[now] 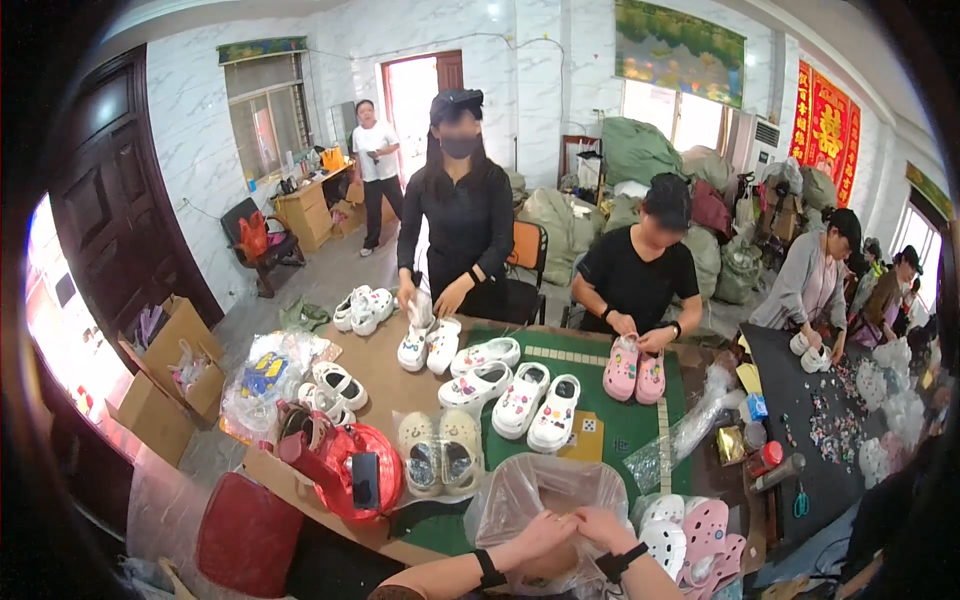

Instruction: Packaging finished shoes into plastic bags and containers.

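A large clear plastic bag (500, 490) spreads open at the near edge of the table, right in front of me. My left hand (540, 535) and my right hand (598, 526) meet at its near side, fingers pinched together on the plastic film. Left of the bag lies a pair of cream clogs (440, 455) under clear film. Beyond it sits a pair of white clogs with colourful charms (538, 405). By my right wrist are white clogs (663, 535) and pink clogs (707, 535), bunched close together.
A red plastic bag (385, 445) with a phone (365, 480) on it lies at left. Across the table, one person holds a white clog (413, 350), another pink clogs (635, 370). Scissors (800, 502) and many small charms (835, 425) lie on the dark table at right.
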`<state>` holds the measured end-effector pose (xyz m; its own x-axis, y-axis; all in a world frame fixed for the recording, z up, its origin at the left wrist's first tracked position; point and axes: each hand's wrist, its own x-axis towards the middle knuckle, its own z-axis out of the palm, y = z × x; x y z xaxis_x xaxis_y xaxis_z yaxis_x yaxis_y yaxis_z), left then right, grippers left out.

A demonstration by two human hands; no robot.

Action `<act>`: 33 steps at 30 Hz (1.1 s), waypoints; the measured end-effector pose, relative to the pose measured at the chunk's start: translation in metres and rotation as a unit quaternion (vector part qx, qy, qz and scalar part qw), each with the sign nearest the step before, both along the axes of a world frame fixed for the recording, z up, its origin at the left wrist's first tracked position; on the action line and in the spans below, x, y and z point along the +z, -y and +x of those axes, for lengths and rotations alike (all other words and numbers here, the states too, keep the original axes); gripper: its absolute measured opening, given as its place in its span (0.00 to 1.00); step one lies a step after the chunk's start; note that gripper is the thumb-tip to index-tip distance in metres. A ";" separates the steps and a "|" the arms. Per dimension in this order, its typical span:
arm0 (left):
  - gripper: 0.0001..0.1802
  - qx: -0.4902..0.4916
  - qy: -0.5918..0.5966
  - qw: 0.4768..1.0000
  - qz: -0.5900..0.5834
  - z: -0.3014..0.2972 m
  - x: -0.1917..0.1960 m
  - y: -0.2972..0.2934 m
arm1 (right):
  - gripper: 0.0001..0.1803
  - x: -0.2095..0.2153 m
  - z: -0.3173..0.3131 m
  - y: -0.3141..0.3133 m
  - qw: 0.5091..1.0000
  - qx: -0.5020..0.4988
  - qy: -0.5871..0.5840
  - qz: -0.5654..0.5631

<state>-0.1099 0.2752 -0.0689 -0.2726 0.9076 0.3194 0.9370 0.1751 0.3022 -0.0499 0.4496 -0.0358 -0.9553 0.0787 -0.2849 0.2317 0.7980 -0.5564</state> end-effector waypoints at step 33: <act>0.21 0.091 0.559 0.806 0.169 -0.022 -0.013 -0.008 | 0.15 0.009 0.009 0.038 0.896 -0.204 -0.335 -0.206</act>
<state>-0.1324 0.2831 -0.0816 -0.6811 0.7322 0.0014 0.0127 0.0099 0.9999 -0.0409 0.4119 -0.0269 -0.8380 0.4811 0.2577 -0.0391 0.4180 -0.9076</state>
